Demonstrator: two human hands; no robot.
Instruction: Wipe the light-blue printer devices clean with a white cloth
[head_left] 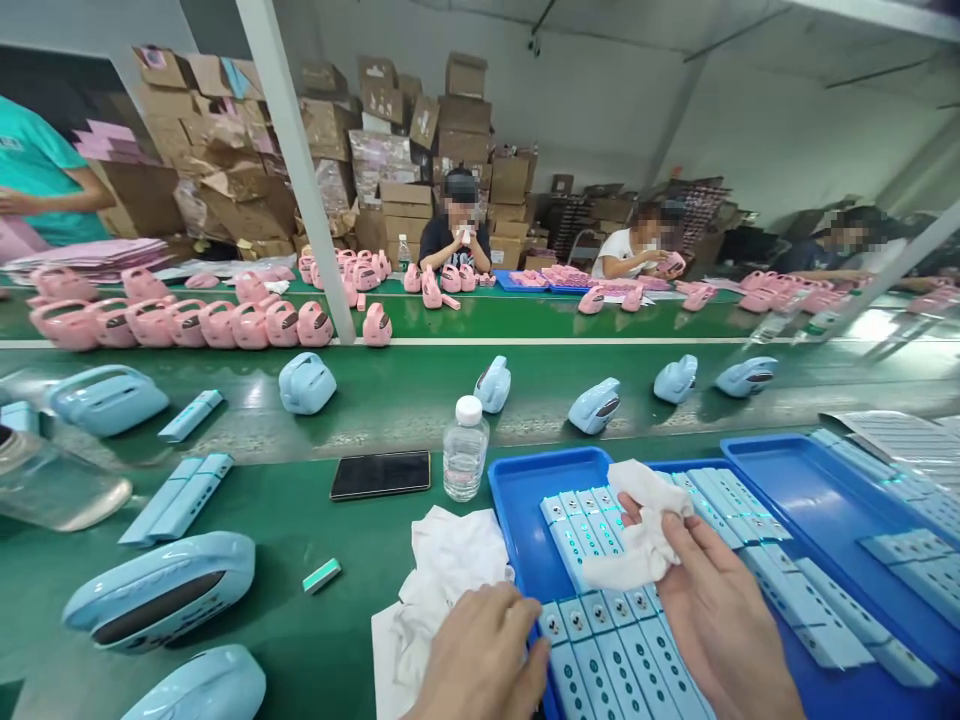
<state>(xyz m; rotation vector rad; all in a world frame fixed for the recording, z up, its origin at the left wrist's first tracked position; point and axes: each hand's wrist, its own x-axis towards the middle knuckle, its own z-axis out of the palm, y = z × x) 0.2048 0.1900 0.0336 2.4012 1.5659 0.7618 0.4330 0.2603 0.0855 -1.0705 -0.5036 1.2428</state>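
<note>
My right hand is closed on a crumpled white cloth, held above the blue tray. In that tray lie rows of light blue button panels, each with dark round marks. My left hand is at the tray's near left edge, palm down. Its fingers are loosely bent with the thumb apart, and nothing shows between them. Just beyond it is a pile of white cloths, partly covered by the hand.
Behind the cloths stand a water bottle and a phone. Light blue rounded housings sit on the left and along the conveyor. A second blue tray is at right. Co-workers sit across among pink housings.
</note>
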